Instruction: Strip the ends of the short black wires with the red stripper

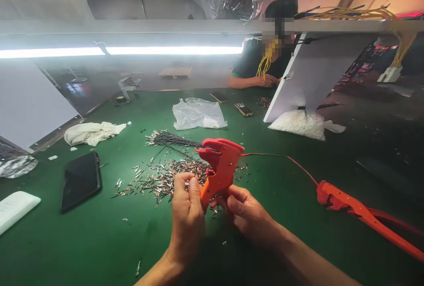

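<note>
A red-orange wire stripper [221, 169] stands upright above the green table, its jaws pointing left. My right hand [247, 211] is wrapped round its lower handles. My left hand [188, 202] is closed beside the tool's left side, thumb against forefinger; what it pinches is too small to make out. Behind the jaws lies a bundle of thin black wires [170, 138] with bare silvery ends. Many short wire scraps [165, 178] are heaped under and around the tool. A thin red and dark wire [271, 154] runs from behind the tool towards a second red-orange tool [361, 208].
A black phone [81, 181] and a white cloth [92, 133] lie left. Beyond are a clear plastic bag [198, 114], two small dark devices [244, 109] and a filled white bag [300, 123]. A person [261, 63] with yellow wires sits across, beside a slanted white panel [298, 74].
</note>
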Action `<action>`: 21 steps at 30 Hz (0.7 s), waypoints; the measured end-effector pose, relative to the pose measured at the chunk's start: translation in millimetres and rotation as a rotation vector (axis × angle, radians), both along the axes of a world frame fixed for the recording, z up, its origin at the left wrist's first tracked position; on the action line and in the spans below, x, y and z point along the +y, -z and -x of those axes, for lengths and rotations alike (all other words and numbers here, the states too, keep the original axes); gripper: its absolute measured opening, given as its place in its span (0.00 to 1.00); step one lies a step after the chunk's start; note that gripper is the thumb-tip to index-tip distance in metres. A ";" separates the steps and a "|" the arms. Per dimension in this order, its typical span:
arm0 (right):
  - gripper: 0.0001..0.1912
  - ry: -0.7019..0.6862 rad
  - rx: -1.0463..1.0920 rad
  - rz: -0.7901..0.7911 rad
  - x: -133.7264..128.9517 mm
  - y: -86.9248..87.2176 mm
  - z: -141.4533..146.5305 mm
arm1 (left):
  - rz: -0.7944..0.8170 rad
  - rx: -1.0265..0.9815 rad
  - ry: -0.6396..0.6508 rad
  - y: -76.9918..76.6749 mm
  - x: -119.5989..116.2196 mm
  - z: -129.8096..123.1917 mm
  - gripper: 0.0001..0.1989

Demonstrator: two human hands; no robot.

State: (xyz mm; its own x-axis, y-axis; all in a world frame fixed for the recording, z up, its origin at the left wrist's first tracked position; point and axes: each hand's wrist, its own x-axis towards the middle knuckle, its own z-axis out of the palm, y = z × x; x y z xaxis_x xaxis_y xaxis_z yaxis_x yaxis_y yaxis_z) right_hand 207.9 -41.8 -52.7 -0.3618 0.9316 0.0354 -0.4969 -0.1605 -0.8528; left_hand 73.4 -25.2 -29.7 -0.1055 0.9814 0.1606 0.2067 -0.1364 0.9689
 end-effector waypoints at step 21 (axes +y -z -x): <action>0.26 -0.056 0.017 0.057 4.6 -11.2 -18.1 | -0.602 0.545 -0.113 -27.6 34.0 45.3 0.05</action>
State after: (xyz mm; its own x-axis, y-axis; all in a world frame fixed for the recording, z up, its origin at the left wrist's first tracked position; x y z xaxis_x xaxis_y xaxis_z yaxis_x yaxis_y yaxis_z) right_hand 226.0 -37.1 -41.4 -0.4135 0.9105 -0.0107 -0.4998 -0.2367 -0.8332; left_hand 28.1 8.8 -2.1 0.0463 0.6987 0.7139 0.6707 -0.5514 0.4962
